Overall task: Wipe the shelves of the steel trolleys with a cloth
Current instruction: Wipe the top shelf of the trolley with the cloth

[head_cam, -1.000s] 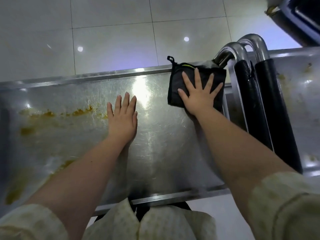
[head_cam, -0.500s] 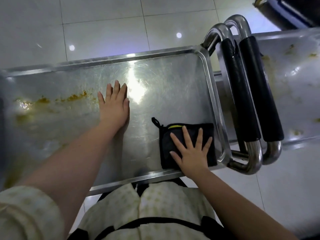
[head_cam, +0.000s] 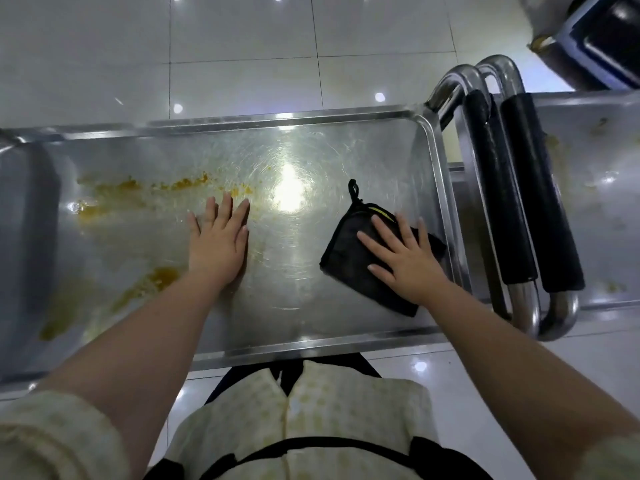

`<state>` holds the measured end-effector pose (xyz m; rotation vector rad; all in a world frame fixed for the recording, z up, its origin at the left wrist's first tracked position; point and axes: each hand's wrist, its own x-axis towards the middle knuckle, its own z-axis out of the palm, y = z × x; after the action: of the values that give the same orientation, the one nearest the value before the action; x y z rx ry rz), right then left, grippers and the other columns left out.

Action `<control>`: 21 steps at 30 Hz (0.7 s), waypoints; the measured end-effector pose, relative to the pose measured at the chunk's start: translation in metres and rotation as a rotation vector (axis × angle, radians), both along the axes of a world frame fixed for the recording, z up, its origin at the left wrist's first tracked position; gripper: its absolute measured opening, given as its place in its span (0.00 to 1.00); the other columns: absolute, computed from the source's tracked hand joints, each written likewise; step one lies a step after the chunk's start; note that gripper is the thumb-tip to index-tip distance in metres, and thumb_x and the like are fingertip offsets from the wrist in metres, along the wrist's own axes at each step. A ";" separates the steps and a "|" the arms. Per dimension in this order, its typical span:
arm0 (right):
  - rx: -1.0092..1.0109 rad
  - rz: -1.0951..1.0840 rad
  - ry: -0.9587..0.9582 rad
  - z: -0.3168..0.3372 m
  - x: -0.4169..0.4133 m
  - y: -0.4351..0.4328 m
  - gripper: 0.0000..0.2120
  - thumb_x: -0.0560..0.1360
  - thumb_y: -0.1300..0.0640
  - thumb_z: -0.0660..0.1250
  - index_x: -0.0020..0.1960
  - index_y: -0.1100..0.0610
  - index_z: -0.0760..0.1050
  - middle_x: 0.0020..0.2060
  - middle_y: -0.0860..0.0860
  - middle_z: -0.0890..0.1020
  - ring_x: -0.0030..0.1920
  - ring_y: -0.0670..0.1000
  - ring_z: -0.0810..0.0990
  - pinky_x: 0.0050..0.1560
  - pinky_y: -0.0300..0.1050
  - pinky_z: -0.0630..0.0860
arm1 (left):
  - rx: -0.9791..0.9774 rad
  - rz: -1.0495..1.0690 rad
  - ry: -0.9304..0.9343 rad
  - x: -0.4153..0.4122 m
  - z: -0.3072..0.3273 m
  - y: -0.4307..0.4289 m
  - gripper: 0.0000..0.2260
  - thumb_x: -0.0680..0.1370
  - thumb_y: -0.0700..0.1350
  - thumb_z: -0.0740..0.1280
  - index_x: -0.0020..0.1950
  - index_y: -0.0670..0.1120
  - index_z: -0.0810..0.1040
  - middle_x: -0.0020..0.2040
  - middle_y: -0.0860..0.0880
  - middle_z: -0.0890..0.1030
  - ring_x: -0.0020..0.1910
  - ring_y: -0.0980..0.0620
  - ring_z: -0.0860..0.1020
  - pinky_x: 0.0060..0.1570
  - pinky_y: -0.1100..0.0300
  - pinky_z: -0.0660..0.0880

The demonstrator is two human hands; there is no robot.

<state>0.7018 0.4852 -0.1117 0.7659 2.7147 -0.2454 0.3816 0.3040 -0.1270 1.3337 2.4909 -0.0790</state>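
Note:
The steel trolley's top shelf (head_cam: pixel 311 327) fills the middle of the head view. Its left half carries yellow-orange smears (head_cam: pixel 145 185). A folded black cloth (head_cam: pixel 346 261) with a hanging loop lies on the right part of the shelf, near the raised right rim. My right hand (head_cam: pixel 405 258) presses flat on the cloth, fingers spread. My left hand (head_cam: pixel 220 244) rests palm down on the bare steel at the middle, fingers together, its fingertips at the edge of the smears.
Two steel handles with black foam grips (head_cam: pixel 519 202) stand just right of the shelf rim. A second soiled steel trolley shelf (head_cam: pixel 606 209) lies beyond them. A dark blue bin (head_cam: pixel 602 46) sits at the top right. White floor tiles (head_cam: pixel 242 46) surround everything.
My right hand slid the cloth from the shelf's far right corner down to the near edge, then back up toward the middle, turning it askew. My left hand stayed planted.

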 end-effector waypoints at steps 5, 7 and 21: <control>0.015 -0.002 0.034 -0.004 -0.014 -0.016 0.27 0.81 0.38 0.44 0.78 0.40 0.47 0.79 0.47 0.53 0.78 0.62 0.47 0.73 0.69 0.42 | -0.004 0.031 0.001 -0.001 -0.004 -0.011 0.24 0.84 0.53 0.45 0.79 0.58 0.44 0.80 0.49 0.46 0.79 0.44 0.44 0.74 0.40 0.40; 0.030 -0.205 0.040 -0.009 -0.043 -0.050 0.29 0.80 0.38 0.41 0.79 0.42 0.42 0.79 0.49 0.46 0.78 0.65 0.44 0.72 0.71 0.39 | -0.001 0.033 -0.004 0.000 -0.005 -0.011 0.24 0.84 0.52 0.45 0.79 0.58 0.44 0.80 0.49 0.46 0.79 0.44 0.44 0.74 0.40 0.41; -0.029 0.123 0.081 -0.014 -0.119 -0.085 0.31 0.80 0.37 0.43 0.80 0.46 0.45 0.79 0.48 0.47 0.79 0.57 0.44 0.76 0.60 0.41 | 0.027 0.050 0.007 0.005 -0.006 -0.010 0.24 0.84 0.51 0.47 0.79 0.58 0.44 0.80 0.50 0.45 0.79 0.45 0.44 0.74 0.42 0.39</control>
<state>0.5825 0.4002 -0.1259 0.5907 2.8150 -0.2934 0.3871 0.2938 -0.1325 1.2827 2.5380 -0.0384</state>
